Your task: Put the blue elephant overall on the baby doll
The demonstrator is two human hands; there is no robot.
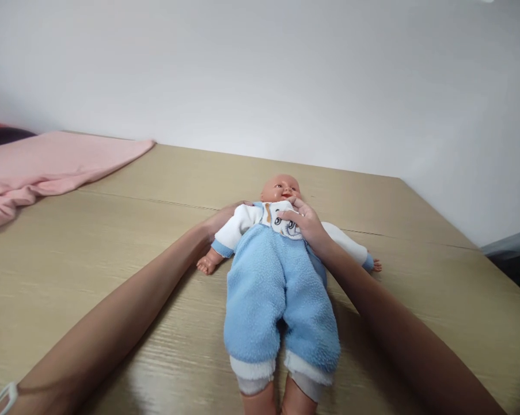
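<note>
A baby doll [260, 282] lies on its back on the wooden table, head away from me and legs toward me. It wears light blue fleece trousers and a white top with a cartoon print on the chest. My right hand [309, 226] is on the chest, thumb and fingers curled over the top just below the chin. Beside the doll's shoulder, my left hand [225, 219] reaches behind the white sleeve [239, 226], which hides most of its fingers. The doll's arms stretch out to both sides, and its feet are cut off by the bottom edge.
A pink cloth [65, 161] lies rumpled at the table's far left. The wooden table [156, 300] has a seam across it and meets a pale wall [260, 75] at the back. Dark objects show beyond the table's left and right edges.
</note>
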